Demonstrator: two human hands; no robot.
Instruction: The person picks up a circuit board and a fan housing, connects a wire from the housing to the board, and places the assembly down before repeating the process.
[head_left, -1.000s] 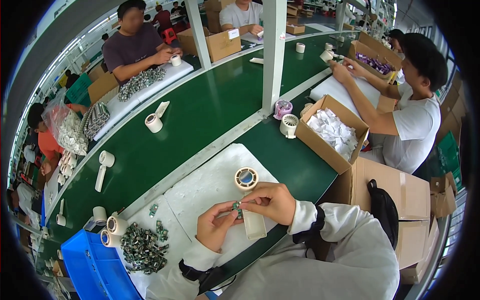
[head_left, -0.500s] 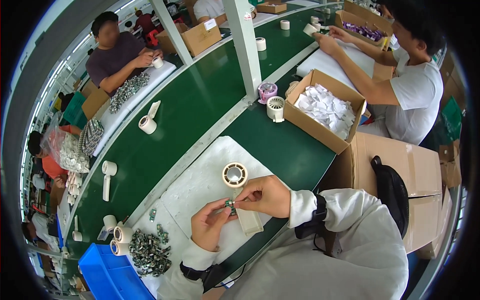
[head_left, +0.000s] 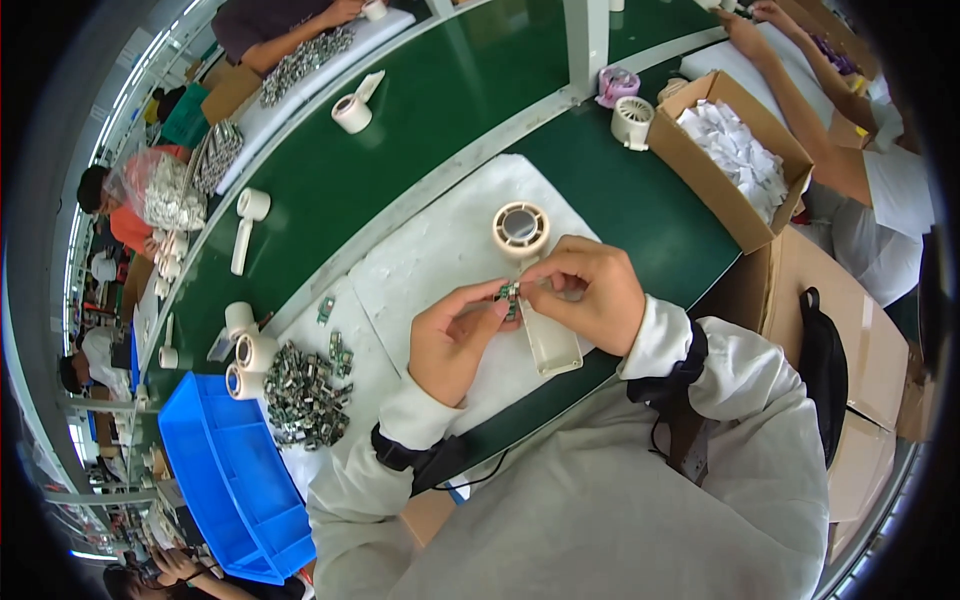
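My left hand (head_left: 452, 342) pinches a small green circuit board (head_left: 511, 292) between thumb and fingertips. Close against the board, my right hand (head_left: 596, 290) has thumb and forefinger pressed together; whatever is between them is too small to make out. Both hands are above a cream handheld fan housing (head_left: 553, 345), whose hollow handle lies partly under the right fingers. Its round head (head_left: 521, 228) points away from me on a white foam sheet (head_left: 420, 245). Left of my hands, a heap of small circuit boards (head_left: 305, 400) sits on the sheet, with a few loose ones beside it.
A blue divided bin (head_left: 235, 475) stands at the left. Cream fan parts (head_left: 250, 355) are beside the heap. More fan bodies (head_left: 352, 113) lie on the green conveyor (head_left: 420, 110). A carton of white pieces (head_left: 735, 160) stands at the right, near a co-worker's arms (head_left: 800, 95).
My view has tilted down, so the bench and hands appear higher and the blue bin shows more fully. Both hands stay together at the circuit board.
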